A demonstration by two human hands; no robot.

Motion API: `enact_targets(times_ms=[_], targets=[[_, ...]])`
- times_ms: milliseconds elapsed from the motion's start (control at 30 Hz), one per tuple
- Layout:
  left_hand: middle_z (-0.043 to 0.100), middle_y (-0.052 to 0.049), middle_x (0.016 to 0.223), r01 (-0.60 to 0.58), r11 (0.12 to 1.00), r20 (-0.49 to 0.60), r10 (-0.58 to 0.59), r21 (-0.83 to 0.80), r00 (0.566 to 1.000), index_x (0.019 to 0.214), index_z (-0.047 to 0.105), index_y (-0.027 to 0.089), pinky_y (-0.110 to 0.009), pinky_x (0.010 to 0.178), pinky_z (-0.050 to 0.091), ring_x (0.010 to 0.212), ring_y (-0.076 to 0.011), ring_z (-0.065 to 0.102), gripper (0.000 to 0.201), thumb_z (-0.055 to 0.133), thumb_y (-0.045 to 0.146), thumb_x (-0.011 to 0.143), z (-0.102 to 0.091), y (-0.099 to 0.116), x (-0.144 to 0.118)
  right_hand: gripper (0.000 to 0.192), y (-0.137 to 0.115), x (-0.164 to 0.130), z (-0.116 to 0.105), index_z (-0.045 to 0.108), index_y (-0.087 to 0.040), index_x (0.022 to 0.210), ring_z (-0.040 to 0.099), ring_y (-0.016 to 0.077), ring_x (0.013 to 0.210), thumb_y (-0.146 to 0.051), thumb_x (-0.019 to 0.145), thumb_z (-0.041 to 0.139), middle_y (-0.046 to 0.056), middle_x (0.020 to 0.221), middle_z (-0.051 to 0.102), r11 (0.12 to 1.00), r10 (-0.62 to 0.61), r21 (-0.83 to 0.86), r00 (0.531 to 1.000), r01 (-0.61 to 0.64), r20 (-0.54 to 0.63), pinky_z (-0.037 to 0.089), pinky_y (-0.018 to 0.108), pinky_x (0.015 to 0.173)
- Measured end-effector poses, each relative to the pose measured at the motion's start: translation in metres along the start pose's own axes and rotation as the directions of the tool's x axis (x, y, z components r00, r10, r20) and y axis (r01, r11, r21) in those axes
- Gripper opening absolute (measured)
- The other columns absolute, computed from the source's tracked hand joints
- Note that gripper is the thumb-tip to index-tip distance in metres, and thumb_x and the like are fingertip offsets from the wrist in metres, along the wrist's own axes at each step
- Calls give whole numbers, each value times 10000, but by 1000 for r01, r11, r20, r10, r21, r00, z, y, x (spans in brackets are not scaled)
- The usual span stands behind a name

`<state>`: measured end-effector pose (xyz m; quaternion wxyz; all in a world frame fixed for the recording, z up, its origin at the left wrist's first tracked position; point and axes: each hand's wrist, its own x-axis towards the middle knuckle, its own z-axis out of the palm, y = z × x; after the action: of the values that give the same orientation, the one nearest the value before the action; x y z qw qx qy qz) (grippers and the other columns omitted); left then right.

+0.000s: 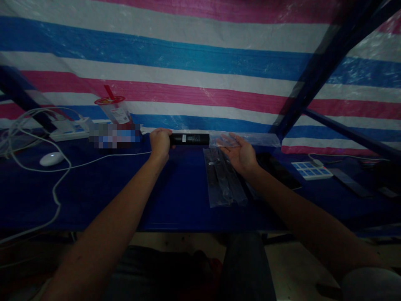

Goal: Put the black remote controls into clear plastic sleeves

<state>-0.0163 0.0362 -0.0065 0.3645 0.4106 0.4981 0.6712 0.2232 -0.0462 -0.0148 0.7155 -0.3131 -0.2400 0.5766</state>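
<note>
- Head view, dim light: the person's two bare forearms reach forward over a dark blue table (175, 200).
- Left hand (159, 143): fingers curled tight around the left end of a black cylinder (189, 139), which lies level, pointing right, near the far edge of the table.
- Right hand (239, 152): palm up, fingers spread, with a clear plastic sleeve (250, 139) lying over the fingers. The sleeve's mouth is just beside the cylinder's right end; whether the end is already inside cannot be told.
- Beneath the right hand, flat on the table: a clear bag with dark long items inside (224, 184).
- Left side of the table: a white mouse (52, 159), a white cable (56, 196) looping toward the front edge, a white power strip (70, 131), and a lidded cup with a red straw (113, 109).
- Right side: a small blue-and-white card (311, 170).
- Backdrop: a pink, white and blue striped tarpaulin (188, 62), with a dark blue metal frame (319, 71) crossing it at right.
</note>
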Motion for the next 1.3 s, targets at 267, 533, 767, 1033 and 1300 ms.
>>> enact_targets(times_ms=[267,533,767,1033,1300], targets=[[500,-12,603,-86,995,1,86,53,996,652,588,173,-237,343,307,423,-117,455,43,567,209,640,2,1,-3,134,3,2,-2,557,-215,998,742,256,968,-238,868,577,102,1045,724,1000,-10,-15,1000,10,5,565,479,966],[537,-50,677,-5,999,60,8,-44,998,651,584,165,-247,340,358,507,-149,515,55,572,198,608,4,2,-7,140,4,-1,1,567,-211,1000,730,275,993,-266,873,582,110,1059,727,997,-34,-62,999,35,17,565,507,958],[540,-48,686,-5,1000,62,6,-22,998,665,592,170,-253,371,361,543,-156,522,57,584,216,632,3,1,-9,116,6,-4,2,560,-214,999,728,267,1003,-261,893,565,105,1028,726,990,-80,-109,996,84,38,573,519,941],[522,-37,641,-46,998,104,50,-40,993,670,597,171,-252,364,347,494,-141,503,37,597,196,642,7,4,-13,82,5,-4,2,556,-232,971,742,238,943,-227,892,579,51,952,730,990,-75,-117,996,80,49,594,503,915],[563,-75,753,81,984,131,-61,-159,990,675,596,155,-259,351,368,615,-177,554,96,603,204,593,6,6,-12,58,3,-3,2,552,-208,955,728,249,984,-202,899,564,75,967,717,994,-44,-103,999,45,11,586,525,934]])
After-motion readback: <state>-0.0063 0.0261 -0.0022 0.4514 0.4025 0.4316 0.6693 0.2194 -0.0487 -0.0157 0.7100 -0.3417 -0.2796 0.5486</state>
